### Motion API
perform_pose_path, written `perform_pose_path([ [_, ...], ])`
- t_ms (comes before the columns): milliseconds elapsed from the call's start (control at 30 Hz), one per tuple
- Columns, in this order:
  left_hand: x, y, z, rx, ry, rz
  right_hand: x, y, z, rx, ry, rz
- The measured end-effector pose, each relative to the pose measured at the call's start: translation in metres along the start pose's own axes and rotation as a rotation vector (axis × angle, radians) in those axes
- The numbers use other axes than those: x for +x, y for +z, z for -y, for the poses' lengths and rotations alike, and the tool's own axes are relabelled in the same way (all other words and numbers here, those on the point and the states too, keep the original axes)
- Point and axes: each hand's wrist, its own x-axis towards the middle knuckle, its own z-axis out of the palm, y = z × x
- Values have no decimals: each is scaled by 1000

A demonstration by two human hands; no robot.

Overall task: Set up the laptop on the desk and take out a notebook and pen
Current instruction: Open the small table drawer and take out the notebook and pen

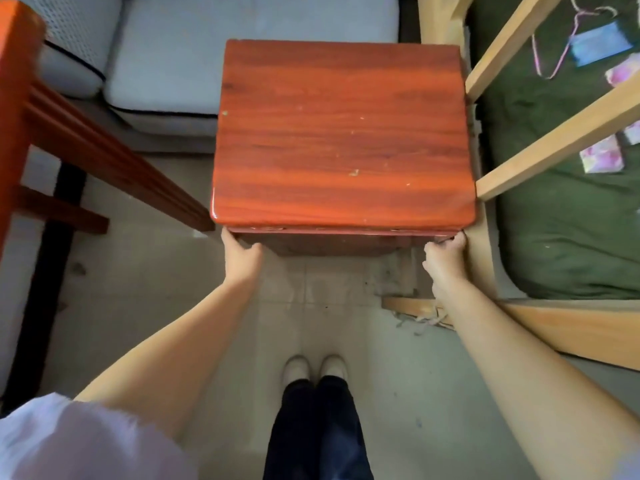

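- The desk (343, 133), a small red-brown wooden piece with a glossy, bare top, stands straight ahead of the person's feet; no laptop, notebook or pen shows anywhere in view.
- To the desk's left sit a pale blue cushion (221, 46) and, nearer, a red wooden frame (104, 143); hard against its right side runs a light wooden bed frame (540, 133) with a green mattress (561, 220) beyond.
- The left hand (240, 252) hooks under the desk's near left corner, fingers tucked beneath the top's overhang and hidden there, thumb lying along the front.
- The right hand (445, 256) does the same at the near right corner, fingers curled up under the edge.
- Both hands are closed around the lip, not spread; how tightly they press cannot be told.
- Judged by its thick solid top, the desk is probably heavy and rigid, so it should move as one piece without flexing.
- The lacquered surface looks slippery, so the underside of the overhang seems the surest place to hold.
- With the bed frame touching on the right, any shift likely needs a straight pull toward the feet.
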Motion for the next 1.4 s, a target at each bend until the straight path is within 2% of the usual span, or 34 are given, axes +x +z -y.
perform_pose_path([
  [167, 11, -13, 3, 181, 28, -4, -1, -2, -6, 34, -31, -21],
  [233, 1, -15, 9, 184, -12, -32, -8, -3, -12, 80, -14, -44],
  [300, -10, -15, 13, 34, -131, -50, -15, -2, -18, 231, 64, -40],
  [400, -19, -6, 2, -339, -374, -58, -21, 5, -14, 557, 206, 11],
  [500, -8, 7, -17, -650, -545, -87, -19, 15, -4, 751, 347, 55],
  [633, -7, 8, -26, -772, -626, -58, -23, 29, 3, 784, 454, 160],
  [833, -36, 2, -1, -744, -641, -107, -36, 24, -18, 746, 502, 79],
  [1067, -58, -2, 38, -696, -730, -90, -43, 21, -68, 736, 553, 42],
  [1400, -36, 14, 84, -580, -823, -16, -16, 33, -113, 777, 610, 137],
])
